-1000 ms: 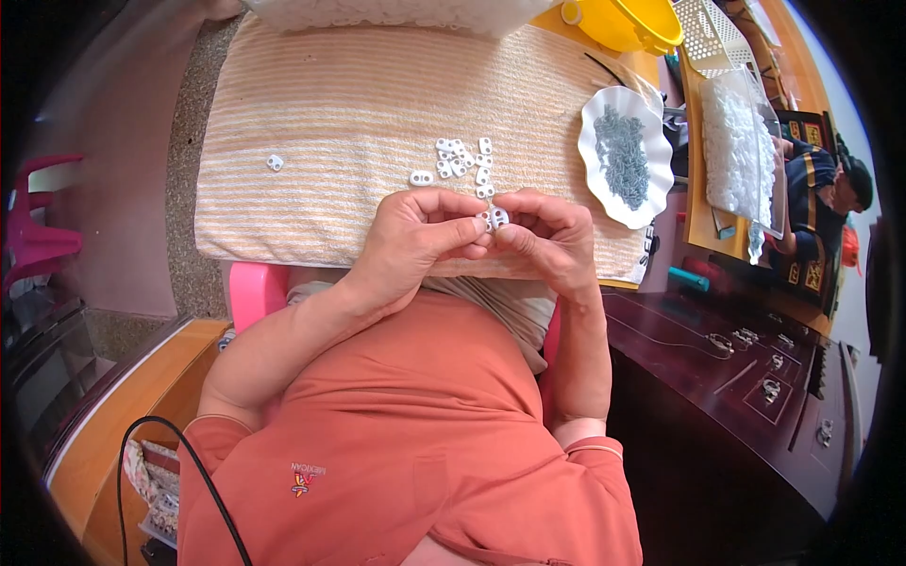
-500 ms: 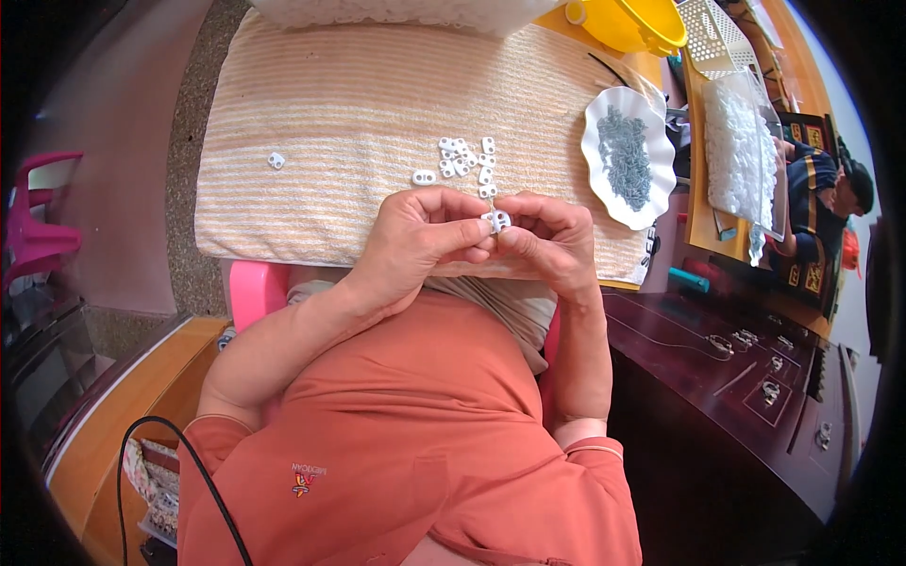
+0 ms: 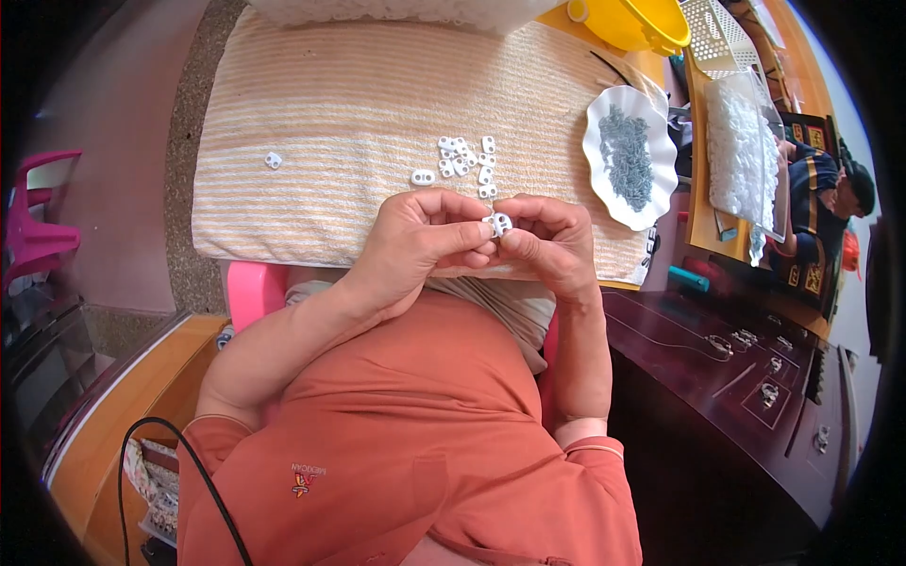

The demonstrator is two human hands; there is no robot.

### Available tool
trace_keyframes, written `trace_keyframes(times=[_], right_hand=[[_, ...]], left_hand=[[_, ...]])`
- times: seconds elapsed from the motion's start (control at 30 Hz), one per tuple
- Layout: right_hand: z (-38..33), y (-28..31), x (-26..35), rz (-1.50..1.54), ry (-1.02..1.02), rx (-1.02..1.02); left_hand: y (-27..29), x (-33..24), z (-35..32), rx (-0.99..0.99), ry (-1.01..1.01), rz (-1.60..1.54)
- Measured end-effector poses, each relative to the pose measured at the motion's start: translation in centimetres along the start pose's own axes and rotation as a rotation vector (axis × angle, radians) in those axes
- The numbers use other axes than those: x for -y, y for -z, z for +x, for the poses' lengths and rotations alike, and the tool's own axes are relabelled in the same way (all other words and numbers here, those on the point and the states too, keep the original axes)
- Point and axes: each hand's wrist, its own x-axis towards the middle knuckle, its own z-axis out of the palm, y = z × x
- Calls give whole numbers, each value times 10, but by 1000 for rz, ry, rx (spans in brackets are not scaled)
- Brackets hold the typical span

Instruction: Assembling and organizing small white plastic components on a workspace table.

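My left hand (image 3: 415,243) and my right hand (image 3: 552,241) meet fingertip to fingertip over the near edge of a striped beige cloth (image 3: 377,104). Between them they pinch one small white plastic piece (image 3: 498,224). Just beyond the hands lies a loose cluster of several similar white pieces (image 3: 464,160). One single white piece (image 3: 273,159) rests apart on the left of the cloth.
A white scalloped dish (image 3: 604,184) holding small grey parts sits at the cloth's right edge. Further right are a clear bag of white pieces (image 3: 741,156), a yellow bowl (image 3: 628,24), a white basket (image 3: 717,38) and a dark wooden cabinet (image 3: 746,377). A pink chair (image 3: 38,217) stands at left.
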Motion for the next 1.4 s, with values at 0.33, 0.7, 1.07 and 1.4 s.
trace_keyframes(times=[0.33,0.7,1.07,1.4], right_hand=[[-1,2,0,26,-4,-7],[-1,-1,-4,67,70,-3],[0,-4,-3,56,165,35],[2,-6,-2,-12,237,56]], left_hand=[[0,2,1,8,13,-35],[0,6,-1,10,6,-52],[0,6,2,87,2,-86],[7,9,3,229,7,-120]])
